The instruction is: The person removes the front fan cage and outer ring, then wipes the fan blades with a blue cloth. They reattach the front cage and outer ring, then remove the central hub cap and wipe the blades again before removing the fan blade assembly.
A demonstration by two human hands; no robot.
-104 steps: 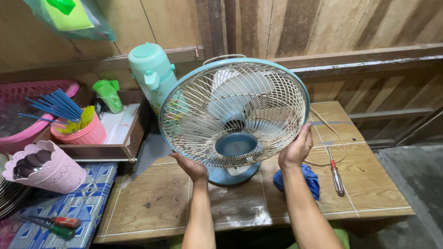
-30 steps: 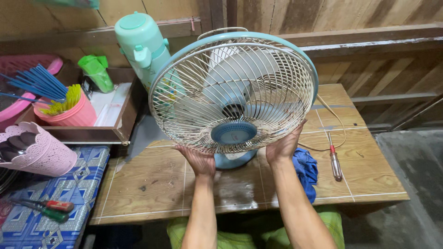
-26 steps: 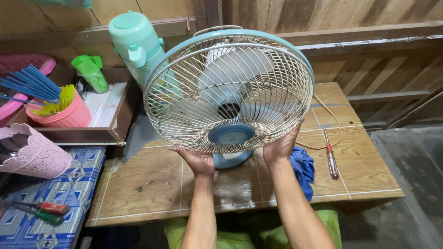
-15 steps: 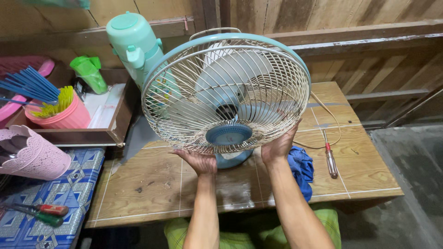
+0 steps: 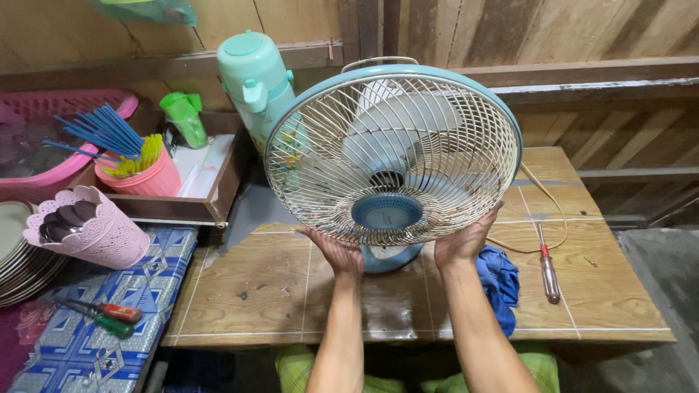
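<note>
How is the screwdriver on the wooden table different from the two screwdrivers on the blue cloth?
The single screwdriver on the wooden table lies to the right of the right hand, almost straight away from the viewer; it has a red collar and a dark handle. The pair of screwdrivers lies far left on the blue patterned cloth, slanted, side by side, one with a red handle, one with a green handle. All three lie flat and no hand touches them.
</note>
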